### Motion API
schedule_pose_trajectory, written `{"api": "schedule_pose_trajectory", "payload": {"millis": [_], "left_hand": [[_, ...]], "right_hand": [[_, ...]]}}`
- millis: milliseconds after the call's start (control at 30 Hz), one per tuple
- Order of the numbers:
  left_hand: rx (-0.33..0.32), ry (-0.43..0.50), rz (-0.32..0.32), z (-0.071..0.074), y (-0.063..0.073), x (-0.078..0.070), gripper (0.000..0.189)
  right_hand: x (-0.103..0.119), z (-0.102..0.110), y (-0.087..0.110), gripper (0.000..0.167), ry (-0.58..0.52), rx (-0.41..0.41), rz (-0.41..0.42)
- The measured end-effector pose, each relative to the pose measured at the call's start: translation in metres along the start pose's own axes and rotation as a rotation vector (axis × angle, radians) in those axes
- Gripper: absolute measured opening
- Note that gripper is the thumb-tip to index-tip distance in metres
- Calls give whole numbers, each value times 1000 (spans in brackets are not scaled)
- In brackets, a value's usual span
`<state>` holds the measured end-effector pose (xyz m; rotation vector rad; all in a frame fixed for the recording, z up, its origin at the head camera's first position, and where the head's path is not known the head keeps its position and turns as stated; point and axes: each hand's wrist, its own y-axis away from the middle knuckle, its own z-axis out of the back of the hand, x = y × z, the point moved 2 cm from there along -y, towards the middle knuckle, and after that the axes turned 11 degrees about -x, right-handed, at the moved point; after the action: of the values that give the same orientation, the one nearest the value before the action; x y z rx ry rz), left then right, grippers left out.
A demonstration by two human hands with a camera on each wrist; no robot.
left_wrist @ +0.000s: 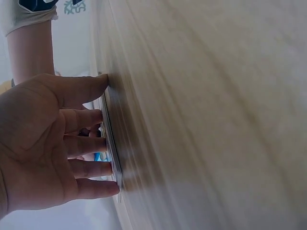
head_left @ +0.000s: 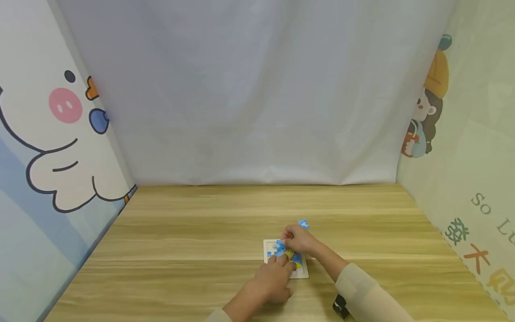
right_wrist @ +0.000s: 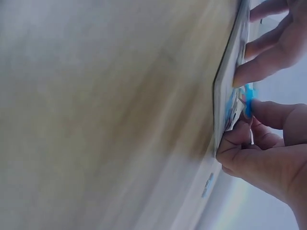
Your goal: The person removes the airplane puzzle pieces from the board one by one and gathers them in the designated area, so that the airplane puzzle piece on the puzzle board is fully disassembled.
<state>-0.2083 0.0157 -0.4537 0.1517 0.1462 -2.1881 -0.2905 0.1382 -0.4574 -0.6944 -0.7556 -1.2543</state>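
A small jigsaw puzzle with a pale frame [head_left: 265, 247] lies flat on the table, partly filled with blue and yellow pieces. My left hand [head_left: 274, 276] rests on its near part with spread, nearly straight fingers, covering some of the picture. At the far right corner of the frame is my right hand [head_left: 301, 241]. Between its thumb and fingers it pinches a blue puzzle piece [right_wrist: 249, 98], tilted up off the board in the right wrist view. Pale bare backing shows at the puzzle's far left. Beyond the right hand lies a loose blue-and-white piece [head_left: 304, 224].
The wooden table [head_left: 181, 232] stretches out on both sides of the puzzle. A grey-white curtain [head_left: 257, 98] hangs along its back edge. Printed cartoon panels stand at left [head_left: 48, 112] and right [head_left: 462, 147]. A black object [head_left: 340, 306] is beside the right sleeve.
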Motion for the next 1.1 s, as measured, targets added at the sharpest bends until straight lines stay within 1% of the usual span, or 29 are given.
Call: {"api": "schedule_pose_trajectory", "payload": {"millis": [167,233,333,467,567,667,767,867,933,1100], "left_hand": [[-10,12,10,-1,-2,-1,60],[-13,33,21,-2,-3,-1,60],[-16,74,30,-2,-3,-1,59],[-25,127,33,0,-3,-1,55],[-32,158,41,3,-2,1,51],[-29,183,47,3,2,2,49],[-50,200,29,4,4,0,48],[-90,186,0,3,2,-4,47],[-96,185,2,1,-1,-7,49],[-81,166,53,-2,-10,-14,57]], "right_hand": [[-3,7,4,7,-116,8,-32],[-5,10,5,9,-156,8,-48],[-6,15,8,12,-183,-19,-48],[-8,19,9,14,-190,-41,-27],[-11,19,9,13,-195,-39,-16],[-13,16,11,11,-202,-51,-30],[-13,19,14,11,-191,-78,-56],[-12,28,16,13,-177,-107,-81],[-13,34,16,14,-181,-117,-82],[-19,47,15,18,-222,-133,-62]]}}
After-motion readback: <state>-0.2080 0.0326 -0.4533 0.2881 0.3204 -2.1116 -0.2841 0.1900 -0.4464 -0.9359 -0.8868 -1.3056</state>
